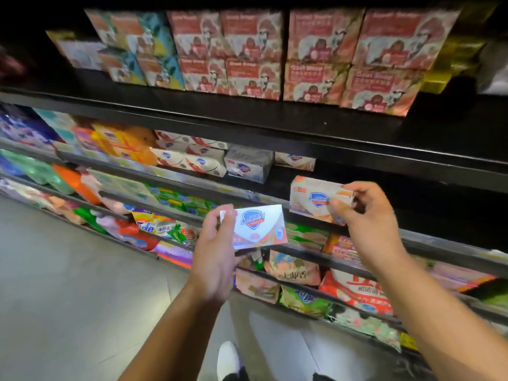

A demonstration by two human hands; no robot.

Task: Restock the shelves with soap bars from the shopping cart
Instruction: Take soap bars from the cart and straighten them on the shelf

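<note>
Our right hand is nearer the shelf, its fingers pinching a peach Safeguard soap box by the right end, long axis nine to three; dark room lies at twelve o'clock. At eight o'clock our left hand grips a white Safeguard soap box

My left hand and right hand are bare, and both forearms too. On my foot I wear a white shoe, and my trousers are of dark cloth.
</note>
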